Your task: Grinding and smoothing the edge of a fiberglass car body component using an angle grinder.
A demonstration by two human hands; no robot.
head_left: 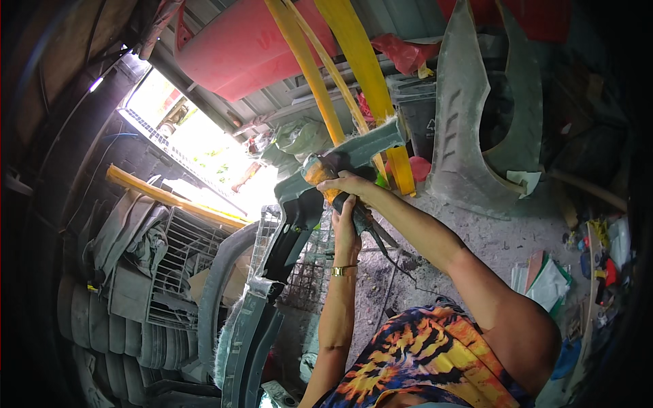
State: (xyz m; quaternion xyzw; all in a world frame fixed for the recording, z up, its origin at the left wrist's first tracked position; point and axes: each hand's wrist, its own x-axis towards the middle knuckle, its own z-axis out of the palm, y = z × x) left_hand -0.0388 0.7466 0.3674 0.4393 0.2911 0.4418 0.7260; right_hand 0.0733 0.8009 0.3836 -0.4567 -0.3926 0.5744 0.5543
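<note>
Both my hands are closed around a dusty orange-and-dark angle grinder [317, 173]. My right hand [355, 185] grips it from above, with its fingers reaching toward the tool's head. Below it, my left hand [345, 230] is wrapped round the dark handle end, a gold watch [342, 270] on that wrist. A black power cord [385, 254] hangs from the tool. The grinder's head is at a long grey-green moulded fibreglass part [374, 145] with ragged, fibrous edges, which bends down toward the lower left. Whether the disc touches the part is hidden.
Wire racks [178, 272] and stacked dark curved panels [129, 340] stand at left. Yellow strips [354, 54] and a red panel [252, 51] are at the top. Grey fender-like panels [457, 129] lean at right. Packets and scraps [549, 280] lie on the concrete floor [449, 217].
</note>
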